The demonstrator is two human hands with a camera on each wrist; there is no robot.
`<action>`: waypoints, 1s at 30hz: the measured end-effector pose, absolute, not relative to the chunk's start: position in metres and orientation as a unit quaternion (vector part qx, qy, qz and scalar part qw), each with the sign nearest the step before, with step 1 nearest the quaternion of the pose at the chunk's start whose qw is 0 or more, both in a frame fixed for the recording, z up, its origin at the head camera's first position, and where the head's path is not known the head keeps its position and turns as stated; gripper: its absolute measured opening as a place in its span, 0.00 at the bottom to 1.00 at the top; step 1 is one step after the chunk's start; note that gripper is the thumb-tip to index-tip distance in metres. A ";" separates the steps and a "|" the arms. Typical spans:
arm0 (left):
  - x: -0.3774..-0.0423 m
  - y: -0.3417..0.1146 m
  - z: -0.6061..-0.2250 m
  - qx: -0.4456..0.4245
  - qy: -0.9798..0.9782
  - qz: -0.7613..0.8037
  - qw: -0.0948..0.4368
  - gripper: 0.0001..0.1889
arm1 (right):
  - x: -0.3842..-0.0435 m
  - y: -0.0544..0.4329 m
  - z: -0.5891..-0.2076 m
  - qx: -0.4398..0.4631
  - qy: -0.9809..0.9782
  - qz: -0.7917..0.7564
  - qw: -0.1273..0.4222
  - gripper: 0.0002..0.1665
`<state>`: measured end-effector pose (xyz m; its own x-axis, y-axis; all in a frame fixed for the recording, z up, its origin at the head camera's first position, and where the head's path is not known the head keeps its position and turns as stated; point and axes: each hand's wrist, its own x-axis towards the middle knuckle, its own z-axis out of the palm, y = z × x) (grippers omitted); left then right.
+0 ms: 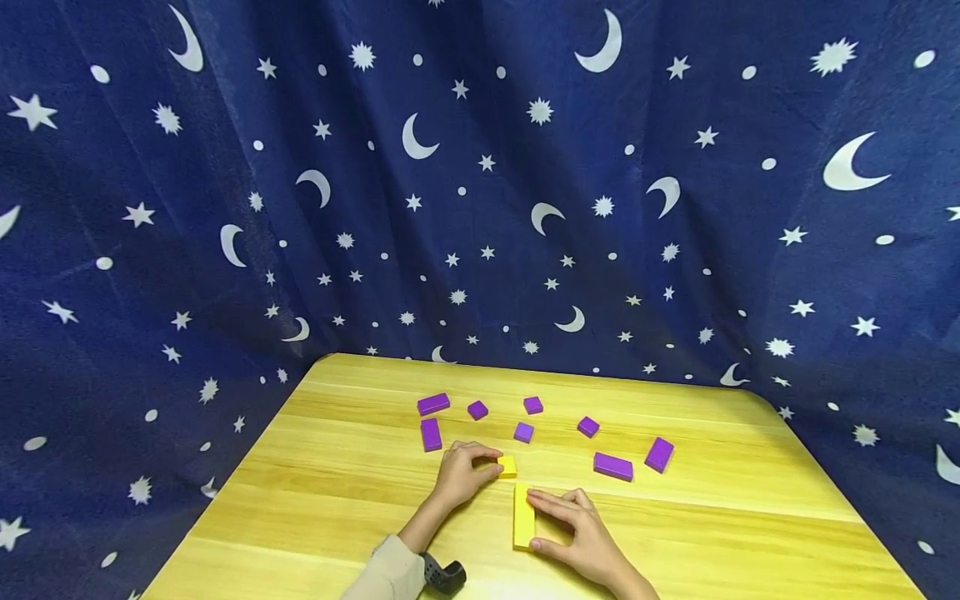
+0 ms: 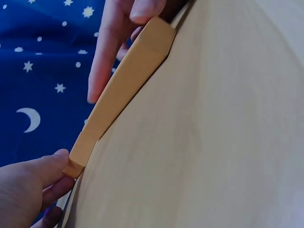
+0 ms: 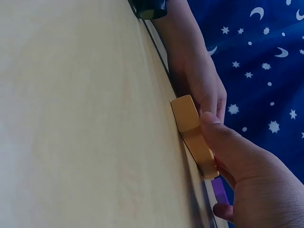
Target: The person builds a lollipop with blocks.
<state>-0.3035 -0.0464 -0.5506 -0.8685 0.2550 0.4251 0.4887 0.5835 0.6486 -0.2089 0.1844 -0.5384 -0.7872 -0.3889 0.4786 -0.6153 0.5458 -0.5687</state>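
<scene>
In the head view a small yellow block (image 1: 507,467) lies at mid-table, its left end pinched between the thumb and index finger of my left hand (image 1: 462,475). Nearer to me, a long yellow block (image 1: 523,518) lies lengthwise on the table. My right hand (image 1: 579,533) touches its right side, index fingertip near the far end and thumb by the near end, the fingers fairly straight. In the left wrist view, the long block (image 2: 133,71) stretches between both hands. The right wrist view shows my right thumb (image 3: 232,142) against the block (image 3: 186,114).
Several purple blocks lie farther back on the wooden table (image 1: 300,475): long ones at left (image 1: 433,404) and right (image 1: 613,467), small ones (image 1: 523,432) between. A dark band (image 1: 444,575) is on my left wrist. A blue star-and-moon curtain (image 1: 480,233) hangs around the table.
</scene>
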 end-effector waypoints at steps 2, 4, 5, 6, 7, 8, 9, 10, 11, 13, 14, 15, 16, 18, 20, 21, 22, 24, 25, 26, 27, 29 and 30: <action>-0.303 -0.041 -0.550 -0.214 -0.879 -0.401 0.146 0.11 | -0.209 0.185 -0.538 0.295 -0.865 0.374 0.159 0.31; -0.303 -0.037 -0.550 -0.221 -0.877 -0.401 0.144 0.11 | -0.210 0.186 -0.538 0.301 -0.863 0.369 0.170 0.31; -0.303 -0.035 -0.550 -0.225 -0.876 -0.401 0.144 0.11 | -0.210 0.186 -0.538 0.301 -0.863 0.367 0.172 0.31; -0.303 -0.034 -0.549 -0.229 -0.875 -0.401 0.144 0.11 | -0.210 0.186 -0.538 0.302 -0.863 0.365 0.173 0.31; -0.303 -0.033 -0.549 -0.231 -0.875 -0.401 0.143 0.11 | -0.210 0.186 -0.538 0.302 -0.864 0.364 0.174 0.31; -0.303 -0.032 -0.549 -0.234 -0.875 -0.399 0.144 0.11 | -0.211 0.186 -0.537 0.302 -0.864 0.363 0.173 0.31; -0.303 -0.031 -0.549 -0.236 -0.875 -0.397 0.145 0.11 | -0.211 0.186 -0.537 0.302 -0.865 0.364 0.171 0.31; -0.303 -0.031 -0.549 -0.238 -0.875 -0.396 0.146 0.11 | -0.211 0.186 -0.537 0.301 -0.865 0.364 0.169 0.31; -0.303 -0.031 -0.549 -0.239 -0.875 -0.394 0.148 0.11 | -0.211 0.186 -0.537 0.301 -0.865 0.364 0.168 0.31; -0.302 -0.031 -0.548 -0.241 -0.875 -0.391 0.150 0.10 | -0.212 0.185 -0.537 0.303 -0.866 0.362 0.167 0.31; -0.301 -0.030 -0.548 -0.243 -0.876 -0.390 0.148 0.10 | -0.212 0.185 -0.537 0.303 -0.866 0.362 0.166 0.31; -0.300 -0.030 -0.548 -0.246 -0.876 -0.390 0.145 0.10 | -0.212 0.184 -0.537 0.303 -0.866 0.363 0.164 0.31; -0.300 -0.029 -0.548 -0.248 -0.875 -0.390 0.142 0.10 | -0.212 0.184 -0.538 0.303 -0.866 0.364 0.163 0.31; -0.299 -0.027 -0.547 -0.252 -0.876 -0.389 0.136 0.10 | -0.212 0.184 -0.538 0.304 -0.865 0.365 0.162 0.31; -0.298 -0.026 -0.547 -0.254 -0.877 -0.387 0.131 0.10 | -0.212 0.184 -0.538 0.305 -0.864 0.367 0.163 0.31; -0.298 -0.026 -0.547 -0.253 -0.877 -0.386 0.129 0.10 | -0.212 0.184 -0.539 0.306 -0.863 0.366 0.165 0.31; -0.297 -0.025 -0.547 -0.252 -0.878 -0.385 0.127 0.10 | -0.212 0.184 -0.539 0.306 -0.863 0.366 0.167 0.31; -0.298 -0.025 -0.547 -0.251 -0.880 -0.384 0.125 0.10 | -0.212 0.184 -0.539 0.307 -0.862 0.365 0.169 0.31; -0.298 -0.025 -0.547 -0.250 -0.880 -0.385 0.123 0.10 | -0.212 0.184 -0.539 0.307 -0.862 0.365 0.169 0.31; -0.298 -0.026 -0.546 -0.249 -0.880 -0.387 0.120 0.10 | -0.212 0.184 -0.539 0.308 -0.862 0.365 0.169 0.31; -0.298 -0.026 -0.546 -0.248 -0.879 -0.390 0.116 0.09 | -0.212 0.184 -0.539 0.308 -0.862 0.365 0.169 0.31; -0.299 -0.026 -0.546 -0.249 -0.878 -0.393 0.114 0.09 | -0.213 0.185 -0.539 0.308 -0.862 0.367 0.165 0.31; -0.298 -0.027 -0.545 -0.248 -0.877 -0.396 0.112 0.09 | -0.213 0.185 -0.538 0.308 -0.862 0.368 0.163 0.31</action>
<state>-0.2982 -0.0266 -0.5453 -0.8514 0.3470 0.3933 0.5245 0.5635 0.6382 -0.2131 0.1850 -0.5383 -0.7571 -0.4108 0.5080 -0.6510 0.5398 -0.5337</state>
